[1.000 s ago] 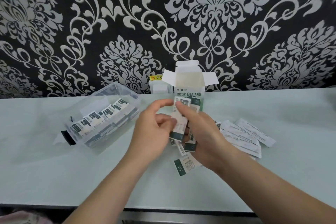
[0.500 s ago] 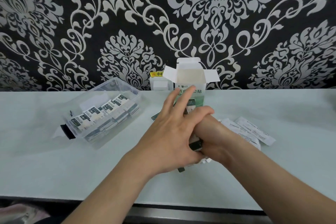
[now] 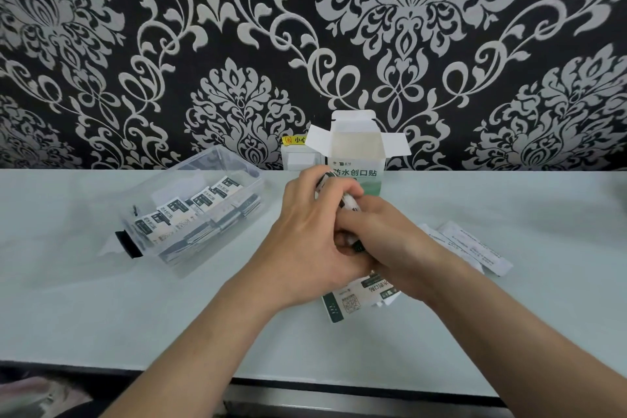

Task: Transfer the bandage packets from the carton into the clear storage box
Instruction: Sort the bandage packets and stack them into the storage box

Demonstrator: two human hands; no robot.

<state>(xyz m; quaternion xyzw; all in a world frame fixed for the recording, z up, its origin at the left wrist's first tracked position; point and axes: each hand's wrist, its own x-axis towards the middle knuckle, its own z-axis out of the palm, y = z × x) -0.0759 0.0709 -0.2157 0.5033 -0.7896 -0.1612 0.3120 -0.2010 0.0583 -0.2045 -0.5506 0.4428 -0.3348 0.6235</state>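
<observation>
Bandage packets [image 3: 350,206] sit bunched between left grip [image 3: 305,237] and right grip [image 3: 390,243], both curled round the stack, in front of the carton [image 3: 356,159]. Loosely squared, they could fan out and spill onto the tabletop [image 3: 101,299] on the way to the clear storage box [image 3: 203,249], which looks tilted and could tip

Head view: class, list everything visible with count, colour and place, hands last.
Carton: one, white-green, upright, flaps open, table back.
Storage box: one, clear, table left.
Boxed packets: many, white-green, inside storage box.
Held packets: small stack, white-green, between both hands.
Loose packets: few, white-green, table beneath hands.
Sachets: few, white, right of hands.
Table: one, pale.
Wallpaper: one, black-silver, behind.
Left hand: one, grip on held packets.
Right hand: one, grip on held packets.
</observation>
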